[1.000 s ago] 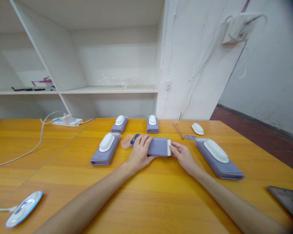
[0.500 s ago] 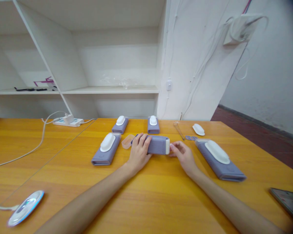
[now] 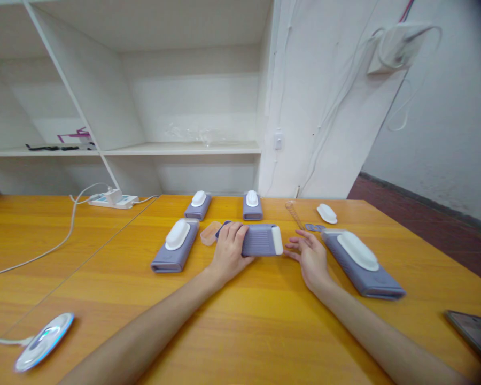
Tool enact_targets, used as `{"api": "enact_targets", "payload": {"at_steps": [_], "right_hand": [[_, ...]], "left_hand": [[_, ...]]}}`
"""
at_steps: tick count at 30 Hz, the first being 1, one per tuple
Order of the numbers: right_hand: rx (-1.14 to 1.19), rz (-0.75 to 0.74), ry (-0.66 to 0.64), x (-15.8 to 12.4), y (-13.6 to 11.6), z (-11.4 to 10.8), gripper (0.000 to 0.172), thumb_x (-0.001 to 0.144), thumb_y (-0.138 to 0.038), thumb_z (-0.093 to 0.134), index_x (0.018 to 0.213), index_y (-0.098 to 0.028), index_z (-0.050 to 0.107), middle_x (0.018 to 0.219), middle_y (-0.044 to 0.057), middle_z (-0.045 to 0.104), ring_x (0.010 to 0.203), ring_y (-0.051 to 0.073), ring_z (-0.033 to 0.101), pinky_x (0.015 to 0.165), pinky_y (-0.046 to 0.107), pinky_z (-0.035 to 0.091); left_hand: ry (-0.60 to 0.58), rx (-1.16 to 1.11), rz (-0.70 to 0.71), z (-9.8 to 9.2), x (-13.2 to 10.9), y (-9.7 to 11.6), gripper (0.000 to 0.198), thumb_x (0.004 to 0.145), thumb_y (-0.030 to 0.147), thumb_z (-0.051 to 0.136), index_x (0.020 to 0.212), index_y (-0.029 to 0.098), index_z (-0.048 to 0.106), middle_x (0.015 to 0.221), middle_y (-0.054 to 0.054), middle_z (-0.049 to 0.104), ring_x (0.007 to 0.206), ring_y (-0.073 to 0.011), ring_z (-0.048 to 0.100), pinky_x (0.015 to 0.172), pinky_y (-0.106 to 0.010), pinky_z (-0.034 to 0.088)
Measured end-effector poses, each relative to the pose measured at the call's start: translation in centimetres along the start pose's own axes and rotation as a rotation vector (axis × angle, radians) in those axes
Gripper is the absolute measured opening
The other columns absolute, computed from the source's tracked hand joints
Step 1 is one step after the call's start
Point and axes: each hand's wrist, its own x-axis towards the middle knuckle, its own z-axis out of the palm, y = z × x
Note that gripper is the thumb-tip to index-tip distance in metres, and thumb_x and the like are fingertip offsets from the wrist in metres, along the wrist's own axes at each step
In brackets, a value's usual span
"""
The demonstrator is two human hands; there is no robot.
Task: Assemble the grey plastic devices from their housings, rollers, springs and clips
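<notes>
A ribbed purple case (image 3: 260, 239) lies sideways at the middle of the wooden table, with a white piece (image 3: 278, 240) sticking out of its right end. My left hand (image 3: 230, 248) is wrapped over the case's left part. Just right of the white piece, my right hand (image 3: 310, 256) has its fingers apart and holds nothing. A clear orange-tinted piece (image 3: 210, 233) rests left of the case. To the left lies another purple case (image 3: 166, 263) with a white oval part (image 3: 177, 235) on it, and a similar case (image 3: 379, 280) lies to the right.
Two more purple cases (image 3: 198, 212) (image 3: 252, 214) sit at the back. Behind my right hand are a coil (image 3: 294, 214), small purple pieces (image 3: 315, 228) and a white oval part (image 3: 327, 214). A lit round pad (image 3: 45, 342), power strip (image 3: 113, 200) and phone (image 3: 475, 331) lie farther out.
My right hand has moved off the white piece to the right, and its fingers have spread. The white piece now sticks out slightly farther and tilted. My left hand stays on the case.
</notes>
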Motion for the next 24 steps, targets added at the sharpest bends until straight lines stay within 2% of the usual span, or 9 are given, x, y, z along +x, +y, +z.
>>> {"api": "enact_targets", "payload": {"at_steps": [3, 7, 10, 13, 17, 24], "right_hand": [[-0.017, -0.037, -0.070, 0.11, 0.23, -0.18, 0.027, 0.074, -0.034, 0.059, 0.097, -0.022, 0.056, 0.080, 0.002, 0.059, 0.067, 0.016, 0.062, 0.057, 0.032, 0.057], [-0.009, -0.035, -0.064, 0.07, 0.19, -0.23, 0.030, 0.073, -0.036, 0.060, 0.098, -0.021, 0.055, 0.079, 0.001, 0.059, 0.064, 0.016, 0.062, 0.055, 0.030, 0.056], [0.016, -0.014, -0.061, -0.01, -0.06, -0.15, 0.029, 0.073, -0.037, 0.061, 0.097, -0.021, 0.056, 0.077, 0.000, 0.058, 0.062, 0.015, 0.061, 0.054, 0.028, 0.055], [0.020, -0.012, -0.045, -0.13, -0.26, -0.09, 0.030, 0.074, -0.039, 0.061, 0.098, -0.021, 0.056, 0.077, 0.000, 0.057, 0.063, 0.015, 0.061, 0.051, 0.027, 0.054], [-0.007, -0.067, -0.010, 0.01, -0.03, -0.22, 0.032, 0.076, -0.042, 0.059, 0.102, -0.022, 0.055, 0.085, 0.002, 0.057, 0.076, 0.017, 0.061, 0.056, 0.027, 0.055], [-0.071, -0.122, 0.039, 0.49, 0.50, -0.42, 0.034, 0.076, -0.045, 0.057, 0.102, -0.022, 0.057, 0.091, 0.003, 0.058, 0.085, 0.019, 0.059, 0.059, 0.028, 0.055]], "left_hand": [[-0.009, -0.001, -0.030, -0.29, 0.23, 0.51, 0.067, 0.071, 0.040, 0.066, 0.127, 0.020, 0.037, 0.121, -0.013, 0.049, 0.113, -0.0297, 0.046, 0.097, -0.048, 0.036], [0.029, 0.012, -0.129, -0.65, 0.37, 0.66, 0.074, 0.071, 0.054, 0.063, 0.130, 0.020, 0.037, 0.121, -0.014, 0.051, 0.110, -0.0303, 0.048, 0.094, -0.046, 0.036], [0.023, 0.029, -0.165, -0.82, 0.35, 0.60, 0.071, 0.073, 0.058, 0.059, 0.129, 0.019, 0.039, 0.119, -0.014, 0.054, 0.110, -0.0300, 0.049, 0.093, -0.046, 0.035], [-0.042, 0.045, -0.137, -0.84, 0.29, 0.72, 0.067, 0.074, 0.060, 0.056, 0.124, 0.018, 0.045, 0.116, -0.014, 0.057, 0.106, -0.0290, 0.052, 0.092, -0.046, 0.033], [-0.113, 0.108, -0.087, -0.56, 0.19, 0.96, 0.068, 0.072, 0.063, 0.056, 0.120, 0.016, 0.050, 0.112, -0.015, 0.059, 0.103, -0.0305, 0.053, 0.091, -0.049, 0.032], [-0.173, 0.147, -0.073, -0.18, 0.10, 0.91, 0.068, 0.070, 0.065, 0.057, 0.118, 0.017, 0.051, 0.109, -0.014, 0.060, 0.099, -0.0305, 0.053, 0.090, -0.050, 0.030]]}}
